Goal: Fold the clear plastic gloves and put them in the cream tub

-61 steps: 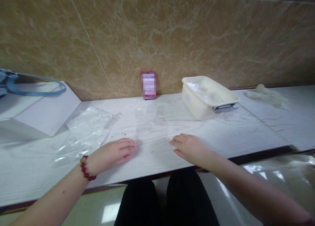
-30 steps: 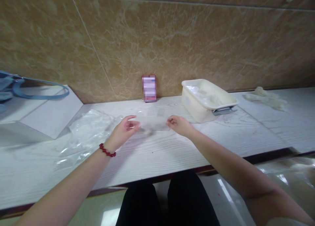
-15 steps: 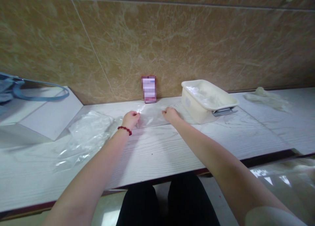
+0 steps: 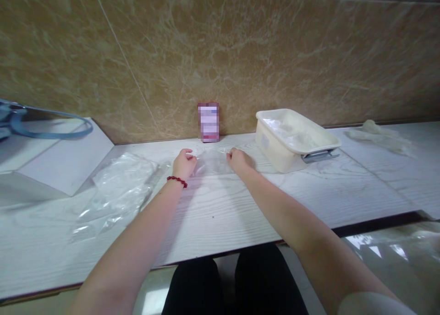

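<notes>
A clear plastic bag (image 4: 213, 162) lies flat on the white wood-grain table in front of me, stretched between my hands. My left hand (image 4: 185, 162), with a red bead bracelet at the wrist, is curled at the bag's left end. Its index finger is lifted a little while the other fingers stay on the film. At the right end, my right hand (image 4: 238, 158) pinches the bag with fingers bent inward. A heap of clear plastic bags (image 4: 123, 182) lies left of my left hand. The see-through film makes the bag's edges hard to follow.
Behind the bag, a phone (image 4: 208, 122) leans upright against the brown wall. On the right stands a cream plastic bin (image 4: 275, 152) holding clear packets; beyond it lies a crumpled translucent glove-like piece (image 4: 378, 136). On the left are a white box (image 4: 68, 159) and a blue strap (image 4: 51, 134).
The index finger of my left hand has lifted away from the thumb. My right hand has hardly moved. The whole view has shifted slightly.
</notes>
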`<act>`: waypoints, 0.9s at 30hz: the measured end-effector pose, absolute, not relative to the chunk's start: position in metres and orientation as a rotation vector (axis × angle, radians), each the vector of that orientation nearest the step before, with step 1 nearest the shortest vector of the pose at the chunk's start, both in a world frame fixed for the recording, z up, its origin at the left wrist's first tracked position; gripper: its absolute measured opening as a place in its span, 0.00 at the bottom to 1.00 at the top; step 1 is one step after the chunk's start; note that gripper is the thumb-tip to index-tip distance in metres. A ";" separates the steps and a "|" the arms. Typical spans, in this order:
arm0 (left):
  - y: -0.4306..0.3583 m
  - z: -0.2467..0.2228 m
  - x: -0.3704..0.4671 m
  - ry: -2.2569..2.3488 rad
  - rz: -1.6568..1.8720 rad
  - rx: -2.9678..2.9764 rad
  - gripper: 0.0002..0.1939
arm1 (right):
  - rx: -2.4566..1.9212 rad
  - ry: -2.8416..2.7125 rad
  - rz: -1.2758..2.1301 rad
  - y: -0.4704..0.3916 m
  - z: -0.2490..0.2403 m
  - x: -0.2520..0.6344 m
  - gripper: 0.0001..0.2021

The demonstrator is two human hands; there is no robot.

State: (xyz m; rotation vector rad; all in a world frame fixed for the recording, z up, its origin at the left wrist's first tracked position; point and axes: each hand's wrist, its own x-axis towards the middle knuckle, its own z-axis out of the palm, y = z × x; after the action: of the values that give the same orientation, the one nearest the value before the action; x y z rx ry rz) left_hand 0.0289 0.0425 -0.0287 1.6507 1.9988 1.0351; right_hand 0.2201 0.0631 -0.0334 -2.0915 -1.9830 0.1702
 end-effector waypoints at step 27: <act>0.056 -0.036 0.025 2.153 0.707 2.145 0.16 | -1.953 -1.918 0.056 0.065 -0.036 0.218 0.11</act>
State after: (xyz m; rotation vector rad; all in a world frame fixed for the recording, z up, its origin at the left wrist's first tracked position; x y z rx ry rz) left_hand 0.0250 0.0563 -0.0356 2.1451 2.1530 0.7071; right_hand 0.2178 0.0650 -0.0363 -1.9527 -1.9184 0.0564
